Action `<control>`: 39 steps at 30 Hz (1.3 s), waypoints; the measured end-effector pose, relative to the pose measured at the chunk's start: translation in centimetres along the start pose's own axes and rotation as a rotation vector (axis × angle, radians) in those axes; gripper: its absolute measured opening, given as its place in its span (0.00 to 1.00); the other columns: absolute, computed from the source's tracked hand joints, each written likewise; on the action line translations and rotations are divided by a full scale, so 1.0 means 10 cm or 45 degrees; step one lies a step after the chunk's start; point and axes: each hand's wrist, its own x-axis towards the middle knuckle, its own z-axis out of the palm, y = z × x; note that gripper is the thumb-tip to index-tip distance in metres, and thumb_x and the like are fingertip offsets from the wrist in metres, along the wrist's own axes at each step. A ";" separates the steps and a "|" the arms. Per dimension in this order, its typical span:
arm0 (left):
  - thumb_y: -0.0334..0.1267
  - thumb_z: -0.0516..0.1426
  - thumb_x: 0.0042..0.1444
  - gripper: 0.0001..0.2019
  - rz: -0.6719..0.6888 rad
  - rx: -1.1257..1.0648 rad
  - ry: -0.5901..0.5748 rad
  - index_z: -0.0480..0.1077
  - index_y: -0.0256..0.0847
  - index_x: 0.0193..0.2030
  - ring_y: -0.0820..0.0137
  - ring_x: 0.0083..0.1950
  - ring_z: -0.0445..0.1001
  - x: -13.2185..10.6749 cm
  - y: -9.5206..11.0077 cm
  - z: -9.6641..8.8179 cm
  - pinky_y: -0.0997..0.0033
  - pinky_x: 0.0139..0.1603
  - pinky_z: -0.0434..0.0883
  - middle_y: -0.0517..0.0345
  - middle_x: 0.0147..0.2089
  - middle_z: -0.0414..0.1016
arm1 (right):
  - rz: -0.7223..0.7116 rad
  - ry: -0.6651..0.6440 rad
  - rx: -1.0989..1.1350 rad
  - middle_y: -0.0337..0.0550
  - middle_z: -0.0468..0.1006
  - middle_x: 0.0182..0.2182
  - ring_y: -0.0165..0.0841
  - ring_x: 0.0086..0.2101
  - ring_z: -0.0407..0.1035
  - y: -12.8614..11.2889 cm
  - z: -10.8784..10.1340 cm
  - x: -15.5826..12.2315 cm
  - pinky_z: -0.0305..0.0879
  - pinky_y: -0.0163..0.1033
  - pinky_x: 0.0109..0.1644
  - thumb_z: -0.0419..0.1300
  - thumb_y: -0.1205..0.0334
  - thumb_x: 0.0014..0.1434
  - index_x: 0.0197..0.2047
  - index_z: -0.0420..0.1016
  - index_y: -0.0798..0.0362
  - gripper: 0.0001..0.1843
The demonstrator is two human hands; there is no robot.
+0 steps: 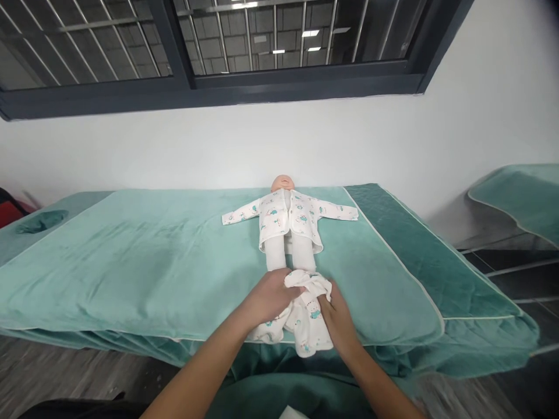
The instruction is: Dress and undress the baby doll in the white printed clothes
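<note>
A baby doll (283,183) lies on its back, head toward the wall, arms spread in a white printed jacket (273,216). Its white legs (302,251) point toward me. White printed pants (308,326) are bunched around the lower ends of the legs, their legs hanging toward the near edge of the bed. My left hand (271,295) grips the pants on the left side, fingers at the gathered waistband. On the right side, my right hand (337,314) is closed on the same fabric; some of its fingers are hidden by the cloth. The doll's feet are hidden.
The doll rests on a green padded massage bed (131,262) with a face hole (42,222) at the left end. A white wall (196,148) and a barred window (279,46) rise behind it. Another green bed (524,198) stands at the right.
</note>
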 end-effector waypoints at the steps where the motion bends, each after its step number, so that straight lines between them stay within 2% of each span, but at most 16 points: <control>1: 0.48 0.59 0.53 0.17 0.001 -0.055 -0.015 0.76 0.40 0.45 0.56 0.47 0.74 0.00 0.01 -0.01 0.63 0.47 0.69 0.53 0.44 0.79 | 0.005 0.030 0.038 0.43 0.75 0.36 0.43 0.41 0.70 0.00 -0.01 0.02 0.65 0.45 0.44 0.50 0.51 0.62 0.43 0.65 0.47 0.11; 4: 0.50 0.62 0.51 0.20 -0.004 -0.214 -0.114 0.76 0.38 0.45 0.59 0.45 0.74 0.01 0.04 -0.06 0.64 0.45 0.69 0.52 0.42 0.79 | 0.016 0.143 0.104 0.44 0.75 0.36 0.42 0.39 0.69 0.02 -0.05 0.12 0.65 0.45 0.44 0.51 0.51 0.60 0.44 0.64 0.47 0.12; 7: 0.50 0.65 0.49 0.21 -0.043 -0.365 -0.252 0.75 0.37 0.45 0.61 0.45 0.74 0.08 0.02 -0.11 0.66 0.45 0.69 0.51 0.44 0.78 | -0.069 0.229 0.112 0.44 0.75 0.36 0.42 0.39 0.69 0.04 -0.06 0.28 0.64 0.44 0.43 0.52 0.47 0.59 0.41 0.64 0.47 0.14; 9: 0.48 0.66 0.47 0.22 -0.082 -0.426 -0.273 0.75 0.36 0.45 0.62 0.45 0.75 0.17 -0.01 -0.13 0.66 0.45 0.70 0.51 0.45 0.78 | -0.125 0.248 0.102 0.43 0.75 0.35 0.42 0.39 0.69 0.04 -0.05 0.38 0.64 0.43 0.43 0.52 0.46 0.58 0.40 0.64 0.47 0.14; 13: 0.46 0.65 0.49 0.19 -0.101 -0.412 -0.143 0.74 0.37 0.45 0.65 0.41 0.74 0.32 -0.06 -0.15 0.68 0.40 0.69 0.53 0.42 0.78 | -0.150 0.260 0.087 0.44 0.74 0.36 0.42 0.40 0.69 0.02 0.00 0.53 0.64 0.44 0.44 0.52 0.48 0.56 0.40 0.63 0.48 0.14; 18: 0.45 0.62 0.52 0.13 -0.005 -0.301 -0.035 0.72 0.37 0.38 0.70 0.32 0.70 0.43 0.00 -0.19 0.72 0.32 0.64 0.58 0.33 0.74 | -0.163 0.260 0.026 0.45 0.74 0.37 0.41 0.39 0.68 -0.02 0.01 0.65 0.63 0.43 0.44 0.51 0.56 0.56 0.42 0.62 0.48 0.10; 24: 0.44 0.60 0.51 0.11 0.217 -0.106 0.194 0.67 0.38 0.31 0.70 0.34 0.66 0.66 0.08 -0.28 0.72 0.35 0.62 0.62 0.32 0.69 | -0.226 0.315 -0.008 0.40 0.73 0.32 0.39 0.35 0.67 0.00 0.00 0.91 0.62 0.42 0.40 0.51 0.52 0.59 0.39 0.62 0.49 0.10; 28: 0.42 0.58 0.52 0.09 0.310 -0.005 0.332 0.69 0.38 0.33 0.69 0.36 0.66 0.88 0.10 -0.30 0.71 0.38 0.63 0.61 0.33 0.70 | -0.238 0.315 -0.012 0.39 0.73 0.32 0.38 0.35 0.67 0.00 0.01 1.11 0.61 0.41 0.39 0.52 0.48 0.60 0.39 0.62 0.49 0.14; 32: 0.39 0.58 0.53 0.06 0.377 0.020 0.445 0.69 0.39 0.34 0.69 0.38 0.67 1.02 0.10 -0.27 0.71 0.42 0.63 0.61 0.35 0.70 | -0.251 0.321 -0.053 0.40 0.73 0.35 0.37 0.37 0.67 -0.01 0.00 1.25 0.61 0.41 0.40 0.52 0.51 0.61 0.39 0.62 0.49 0.11; 35: 0.41 0.60 0.52 0.08 0.322 -0.074 0.446 0.68 0.39 0.33 0.70 0.36 0.66 1.02 0.08 -0.29 0.72 0.38 0.62 0.62 0.33 0.68 | -0.273 0.301 -0.080 0.40 0.73 0.34 0.37 0.36 0.66 0.00 -0.01 1.29 0.60 0.40 0.39 0.52 0.52 0.61 0.39 0.62 0.49 0.09; 39: 0.45 0.63 0.51 0.13 0.223 -0.379 0.238 0.67 0.39 0.34 0.74 0.31 0.63 0.87 -0.03 -0.41 0.74 0.32 0.59 0.63 0.31 0.65 | -0.295 0.225 -0.192 0.39 0.72 0.32 0.37 0.34 0.65 0.00 -0.06 1.25 0.60 0.41 0.39 0.53 0.56 0.59 0.37 0.64 0.49 0.07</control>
